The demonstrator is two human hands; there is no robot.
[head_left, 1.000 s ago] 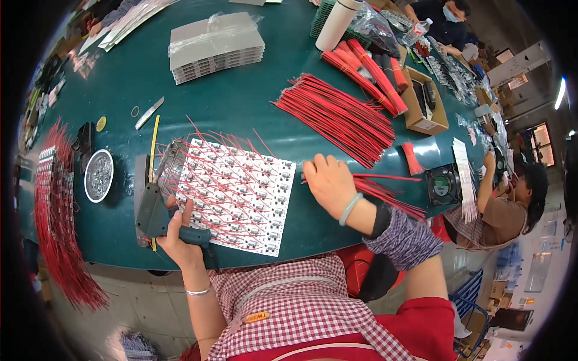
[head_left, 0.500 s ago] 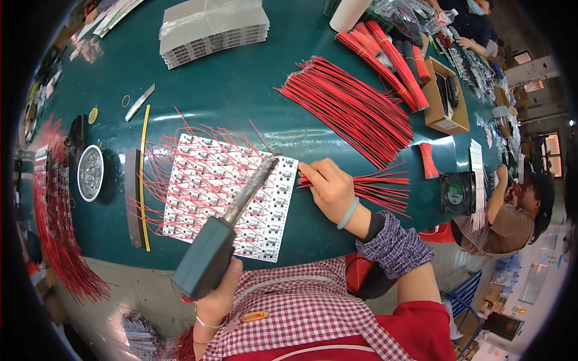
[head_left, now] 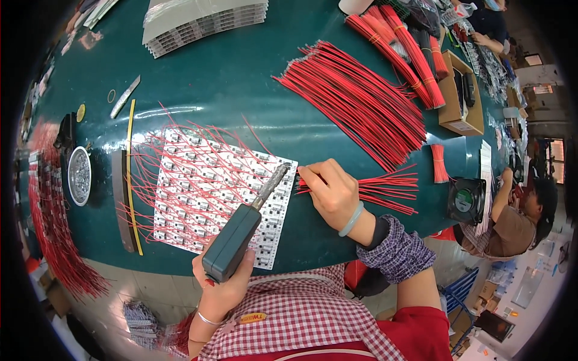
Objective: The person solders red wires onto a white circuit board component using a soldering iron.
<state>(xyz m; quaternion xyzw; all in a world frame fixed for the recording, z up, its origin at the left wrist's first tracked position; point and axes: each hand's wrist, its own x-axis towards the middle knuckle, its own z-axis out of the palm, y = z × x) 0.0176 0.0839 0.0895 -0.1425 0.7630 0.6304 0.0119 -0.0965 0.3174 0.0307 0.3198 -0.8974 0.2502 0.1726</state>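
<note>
A soldering iron [head_left: 232,243] with a boxy dark green handle lies in my left hand [head_left: 226,283], whose fingers wrap round it. Its metal barrel slants up to the right, and the tip meets the far right corner of a white circuit board panel [head_left: 267,246]. At that corner my right hand [head_left: 333,194] pinches thumb and forefinger together on what looks like a thin red wire, mostly hidden by the fingers. Loose red wires [head_left: 388,191] fan out beneath and to the right of this hand. Many red wires stand up from the panel's left and middle rows.
A large pile of red wires [head_left: 355,108] lies beyond my right hand, near tied bundles [head_left: 397,57] and a cardboard box [head_left: 460,123]. To the left are a dark bar [head_left: 122,204], a yellow strip [head_left: 130,174], a metal bowl [head_left: 79,176] and a knife [head_left: 125,96]. A small fan [head_left: 466,200] stands right.
The soldering iron's tip has moved right, onto the panel's far right corner, and my left hand has come up and right with it. My right hand keeps its pinch there. The whole view has shifted slightly.
</note>
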